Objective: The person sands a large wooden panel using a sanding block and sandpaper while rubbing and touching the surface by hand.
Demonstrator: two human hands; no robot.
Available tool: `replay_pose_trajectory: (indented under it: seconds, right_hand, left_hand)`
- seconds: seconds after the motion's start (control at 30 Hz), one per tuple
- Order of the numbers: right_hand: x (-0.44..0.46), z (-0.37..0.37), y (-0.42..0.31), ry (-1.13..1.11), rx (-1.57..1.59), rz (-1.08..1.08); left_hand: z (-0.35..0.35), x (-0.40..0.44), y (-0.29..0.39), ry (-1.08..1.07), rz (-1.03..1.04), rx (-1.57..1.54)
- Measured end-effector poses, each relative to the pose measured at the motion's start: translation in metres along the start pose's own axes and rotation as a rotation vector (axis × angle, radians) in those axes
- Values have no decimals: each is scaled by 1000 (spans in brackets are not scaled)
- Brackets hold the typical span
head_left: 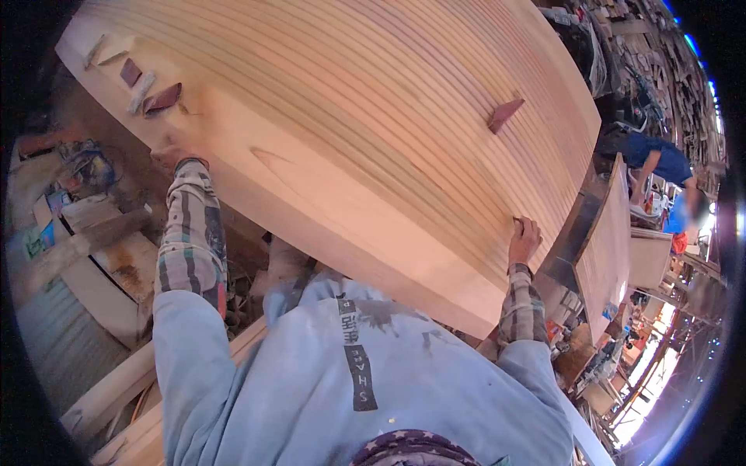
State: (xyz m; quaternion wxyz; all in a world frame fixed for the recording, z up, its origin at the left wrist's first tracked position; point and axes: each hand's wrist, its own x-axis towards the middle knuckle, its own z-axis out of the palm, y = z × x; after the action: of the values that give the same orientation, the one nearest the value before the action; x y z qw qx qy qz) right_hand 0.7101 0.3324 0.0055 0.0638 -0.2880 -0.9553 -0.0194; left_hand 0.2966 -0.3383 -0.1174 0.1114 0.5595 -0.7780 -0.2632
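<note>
A broad wooden panel (334,132) with straight, dark grain lines lies in front of me. At its near left edge my left hand (172,154) is curled, slightly blurred, gripping the edge. My right hand (525,239) rests on the panel near its right end, fingers bent and pinched together. A small dark bit shows at those fingertips, too small to name. Beyond this hand lies a reddish-brown wood wedge (507,115). Close to my left hand are another reddish-brown wedge (163,99), a greyish stick (142,92) and a dark red block (130,72).
Wood scraps and boards (109,287) clutter the floor at left. Timber beams (116,392) run below my left arm. At right stands another wooden panel (606,248); behind it a person in blue (664,159) bends over. Stacked timber (660,46) fills the far right.
</note>
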Motion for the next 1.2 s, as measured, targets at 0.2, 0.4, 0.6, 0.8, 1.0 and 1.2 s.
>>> replay_pose_trajectory:
  seconds: [0.2,0.4,0.6,0.8,1.0,1.2]
  right_hand:
    - [110,48,-221,72,375,-428]
    - [234,90,-540,227,609,-668]
    - [257,74,-642,193,425,-597]
    - [161,56,-363,92,409,-632]
    - [40,11,-61,-73,74,-218]
    - [113,45,-236,106,329,-551]
  left_hand:
    - [34,40,-40,39,209,47]
    - [-14,-17,-8,6,207,-206]
    - [-40,-42,22,-92,15,-107]
    - [-41,-37,16,-124,35,-194]
    - [-22,-19,7,-107,9,-132]
    - [14,17,-23,-78,59,-114]
